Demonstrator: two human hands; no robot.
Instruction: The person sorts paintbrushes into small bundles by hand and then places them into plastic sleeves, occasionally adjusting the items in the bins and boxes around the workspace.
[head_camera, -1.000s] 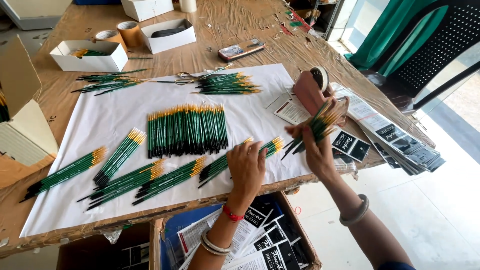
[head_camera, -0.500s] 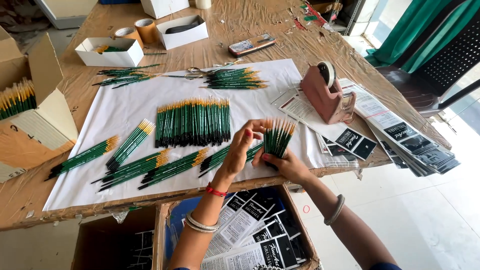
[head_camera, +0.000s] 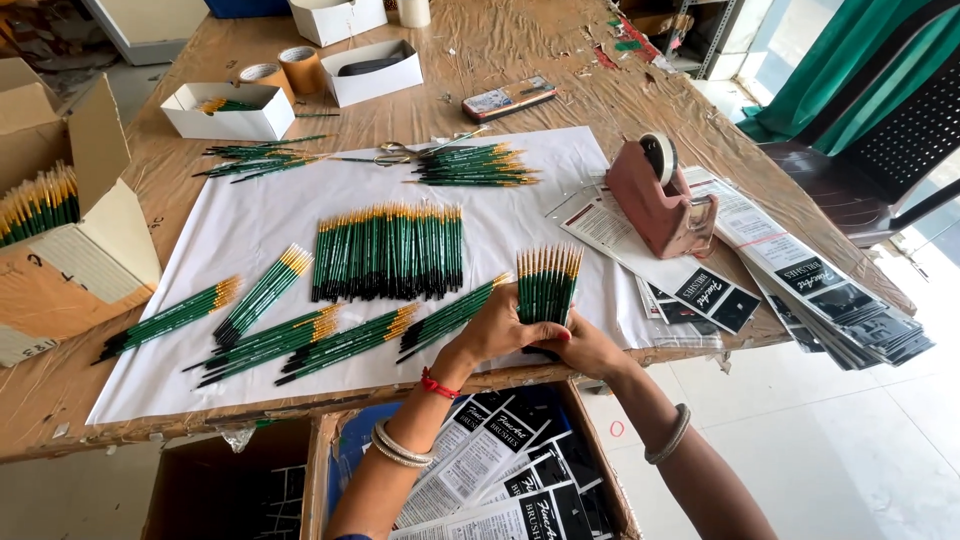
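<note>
Hands: left hand (head_camera: 500, 330) and right hand (head_camera: 590, 350) both closed round a brush bundle (head_camera: 546, 285), upright at the white sheet (head_camera: 250, 215)'s near edge.
Risk: grip slackens — brushes could fan out, dropping into the box (head_camera: 325, 450) below.

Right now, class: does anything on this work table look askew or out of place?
Yes: scissors lie among loose green brushes scattered at odd angles along the white sheet's far edge, unlike the squared bundle between both hands.

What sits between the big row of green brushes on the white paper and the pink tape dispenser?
Head view: only bare white paper lies between the big brush row and the tape dispenser, then the edge of a printed sheet.
</note>
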